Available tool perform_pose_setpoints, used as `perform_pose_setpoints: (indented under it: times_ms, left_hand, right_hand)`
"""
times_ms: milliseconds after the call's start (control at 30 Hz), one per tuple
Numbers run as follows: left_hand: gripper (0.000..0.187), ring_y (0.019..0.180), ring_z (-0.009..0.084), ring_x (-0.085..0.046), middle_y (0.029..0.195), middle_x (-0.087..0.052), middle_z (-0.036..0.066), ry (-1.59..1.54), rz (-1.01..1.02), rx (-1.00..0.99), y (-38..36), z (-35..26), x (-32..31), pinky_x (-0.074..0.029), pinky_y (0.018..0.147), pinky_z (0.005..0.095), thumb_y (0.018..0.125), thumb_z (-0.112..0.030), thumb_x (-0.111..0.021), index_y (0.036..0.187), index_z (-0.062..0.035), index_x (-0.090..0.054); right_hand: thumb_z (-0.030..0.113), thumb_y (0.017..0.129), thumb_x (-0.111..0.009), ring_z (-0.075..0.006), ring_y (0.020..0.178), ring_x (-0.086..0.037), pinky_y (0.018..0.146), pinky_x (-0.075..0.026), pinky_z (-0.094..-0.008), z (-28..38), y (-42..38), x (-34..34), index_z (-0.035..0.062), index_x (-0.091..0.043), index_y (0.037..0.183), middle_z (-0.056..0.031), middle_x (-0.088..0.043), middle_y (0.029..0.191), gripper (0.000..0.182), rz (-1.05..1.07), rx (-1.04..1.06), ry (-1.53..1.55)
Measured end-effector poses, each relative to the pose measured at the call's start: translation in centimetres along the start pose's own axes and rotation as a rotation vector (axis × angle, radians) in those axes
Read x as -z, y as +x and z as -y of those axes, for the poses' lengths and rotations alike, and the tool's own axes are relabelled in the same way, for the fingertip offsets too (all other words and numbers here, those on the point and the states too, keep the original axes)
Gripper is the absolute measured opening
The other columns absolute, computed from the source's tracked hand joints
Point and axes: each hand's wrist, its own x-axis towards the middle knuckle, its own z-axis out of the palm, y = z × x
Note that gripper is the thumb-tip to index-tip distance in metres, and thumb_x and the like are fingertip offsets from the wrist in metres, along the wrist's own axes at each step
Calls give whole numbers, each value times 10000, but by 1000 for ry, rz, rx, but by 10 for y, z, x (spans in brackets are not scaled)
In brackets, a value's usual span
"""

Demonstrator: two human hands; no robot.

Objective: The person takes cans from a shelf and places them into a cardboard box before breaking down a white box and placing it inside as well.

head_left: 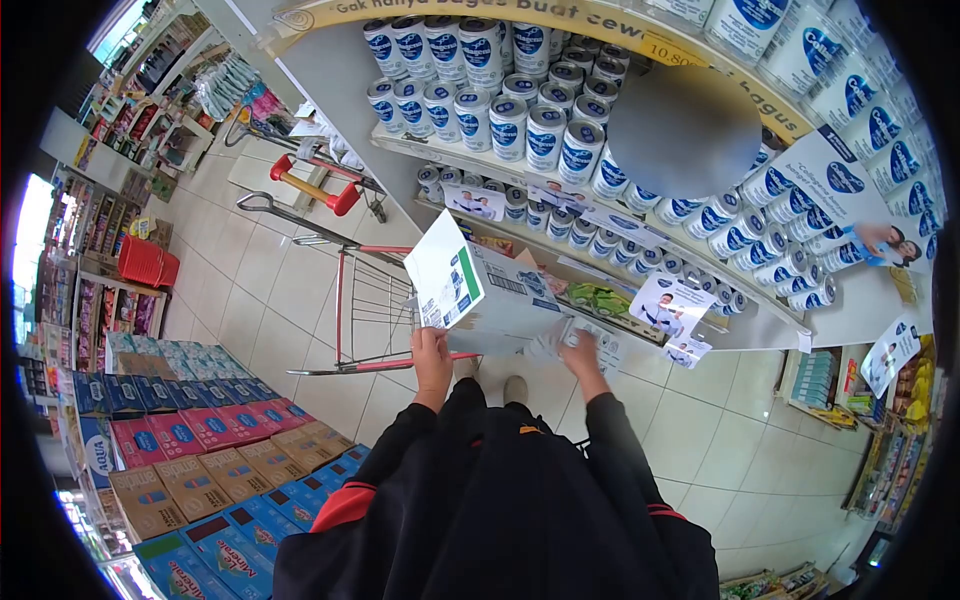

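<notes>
A large white and grey carton (500,300) with its flap raised is in front of my body, above the floor. My left hand (431,360) is closed on the near left edge of the carton, below the white flap. My right hand (580,355) is at the carton's right end, blurred by motion, beside a pale crumpled-looking piece; its fingers are too smeared to read. Beyond the carton, white cans with blue labels (545,135) stand in rows on a shelf.
A metal trolley (345,300) with red parts stands left of the carton. Stacked water cartons (210,450) are at the lower left. A red basket (148,262) is farther left. The shelf edge (740,315) runs across the right, with hanging cards.
</notes>
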Motion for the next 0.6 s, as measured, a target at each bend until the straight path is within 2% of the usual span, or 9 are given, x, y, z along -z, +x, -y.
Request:
perform_pose_setpoints:
  times_ms: [33, 167, 233, 267, 367, 400, 467, 533, 600]
  left_hand:
    - [152, 762, 322, -424, 789, -458, 136, 2, 5, 1, 0, 1, 0, -348, 669, 388, 669, 66, -498, 784, -23, -453]
    - [153, 752, 321, -426, 778, -459, 131, 14, -11, -4, 5, -2, 7, -345, 672, 389, 668, 66, -498, 781, -25, -449]
    - [150, 737, 318, -428, 761, -460, 125, 0, -6, 6, 7, 4, 14, -343, 672, 387, 670, 67, -493, 777, -27, -448]
    - [152, 726, 311, -437, 750, -464, 122, 39, -14, 24, 8, 8, 19, -349, 666, 379, 668, 74, -485, 776, -25, -446]
    - [146, 733, 310, -445, 753, -467, 128, -10, -48, 76, 14, 21, 36, -359, 650, 373, 671, 77, -480, 771, -24, -444]
    - [128, 702, 258, -466, 756, -476, 112, 11, -52, 89, 16, 21, 44, -383, 628, 333, 692, 57, -497, 782, -19, -448]
    - [121, 688, 224, -466, 762, -479, 100, -30, -43, 190, 21, 22, 55, -389, 620, 309, 703, 41, -508, 796, -15, -452]
    - [164, 662, 137, -455, 775, -478, 63, -120, -11, 367, 23, 36, 66, -397, 617, 256, 723, -29, -559, 847, -3, -456]
    - [200, 663, 135, -455, 775, -476, 62, -179, -32, 381, 24, 43, 77, -398, 614, 256, 721, -56, -579, 865, -4, -451]
  right_hand:
    - [371, 624, -632, -393, 1049, -396, 904, -309, -400, 33, -4, 10, -22, -401, 1140, -249, -416, 1139, 688, 172, 15, 269]
    - [425, 606, -631, -346, 1009, -455, 838, -379, -335, 40, 16, -33, -27, -480, 1065, -247, -479, 1057, 662, 216, -4, 79]
    - [381, 670, -595, -338, 875, -526, 751, -412, -351, 38, 18, -34, -7, -571, 904, -199, -556, 907, 453, 401, 169, -26]
    - [334, 711, -570, -338, 814, -534, 686, -411, -383, 37, 16, -36, -1, -591, 767, -183, -560, 873, 340, 350, 254, 77]
    - [282, 756, -543, -246, 718, -547, 621, -413, -336, 41, 7, -36, -5, -559, 778, -111, -572, 797, 288, 230, 371, 310]
    - [282, 756, -543, -246, 718, -547, 621, -413, -336, 45, 5, -36, -5, -559, 778, -111, -572, 797, 288, 234, 374, 309]
    - [226, 810, -489, -110, 643, -459, 581, -374, -242, 59, 3, -41, 19, -525, 788, -11, -505, 699, 211, 346, 206, 883]
    - [214, 831, -459, -80, 638, -404, 576, -347, -211, 92, -7, -19, 31, -514, 798, 15, -454, 679, 194, 302, 228, 974]
    - [202, 852, -430, -49, 633, -350, 571, -320, -180, 120, -16, 3, 42, -503, 809, 42, -404, 660, 181, 252, 241, 1064]
